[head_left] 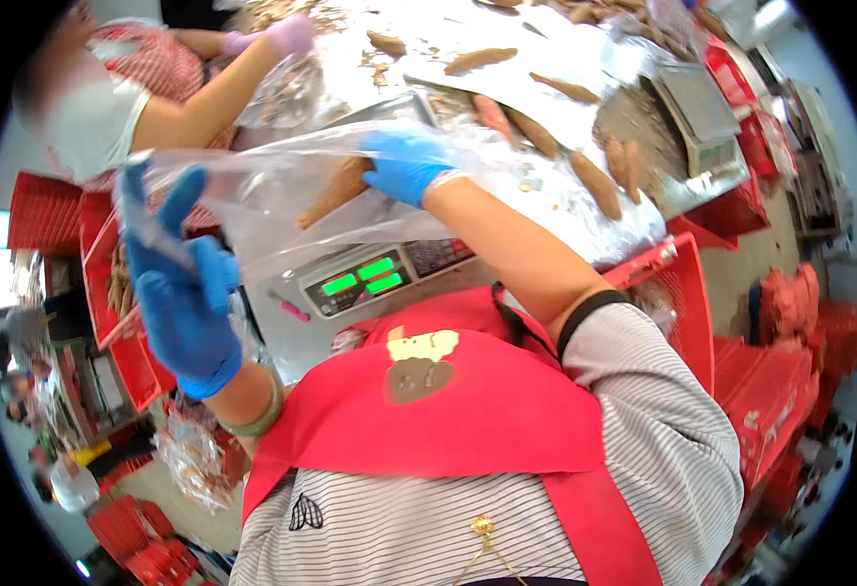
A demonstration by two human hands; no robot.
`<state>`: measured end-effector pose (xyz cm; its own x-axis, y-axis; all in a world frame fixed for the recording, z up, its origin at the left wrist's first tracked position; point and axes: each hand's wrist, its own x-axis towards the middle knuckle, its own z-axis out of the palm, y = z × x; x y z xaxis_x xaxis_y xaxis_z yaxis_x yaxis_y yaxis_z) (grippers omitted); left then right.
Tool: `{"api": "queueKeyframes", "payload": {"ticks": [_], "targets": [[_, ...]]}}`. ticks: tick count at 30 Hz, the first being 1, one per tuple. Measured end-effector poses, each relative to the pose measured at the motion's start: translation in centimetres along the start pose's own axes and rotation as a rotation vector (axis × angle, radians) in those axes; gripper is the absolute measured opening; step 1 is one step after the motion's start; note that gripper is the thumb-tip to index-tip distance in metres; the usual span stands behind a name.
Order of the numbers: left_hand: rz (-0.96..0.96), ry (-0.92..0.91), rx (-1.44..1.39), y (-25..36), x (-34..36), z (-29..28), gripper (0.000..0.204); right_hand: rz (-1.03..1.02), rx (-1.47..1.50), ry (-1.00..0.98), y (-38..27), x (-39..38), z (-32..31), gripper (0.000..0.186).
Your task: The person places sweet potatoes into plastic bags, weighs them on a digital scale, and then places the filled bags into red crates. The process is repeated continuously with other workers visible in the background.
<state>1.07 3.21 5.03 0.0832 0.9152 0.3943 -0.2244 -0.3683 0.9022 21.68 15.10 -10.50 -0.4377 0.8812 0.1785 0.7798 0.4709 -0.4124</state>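
The right hand (404, 168) in its blue glove has its fingers closed on the top end of a long brown root (331, 195), and the rest pokes out down to the left, above the scale (365, 281). The left hand (182, 293) has its fingers spread by the clear bag (262, 210); I can't tell if they pinch it.

Hands (179, 303) in blue gloves (404, 166), red bib apron (506, 420), grey-striped short-sleeved shirt (389, 527) with black cuff (585, 315), green wristband (261, 414), golden pendant (484, 526).
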Motion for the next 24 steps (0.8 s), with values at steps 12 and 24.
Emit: {"api": "queueKeyframes", "payload": {"ticks": [12,24], "targets": [[-0.059,0.201,0.076,-2.5,-2.4,-3.5,0.054,0.173,1.333,0.839,4.0,-9.4,-9.2,0.02],[-0.068,0.265,0.1,-1.7,-1.3,-1.7,0.07,0.903,-0.043,0.189,23.3,-8.8,3.3,0.046]]}}
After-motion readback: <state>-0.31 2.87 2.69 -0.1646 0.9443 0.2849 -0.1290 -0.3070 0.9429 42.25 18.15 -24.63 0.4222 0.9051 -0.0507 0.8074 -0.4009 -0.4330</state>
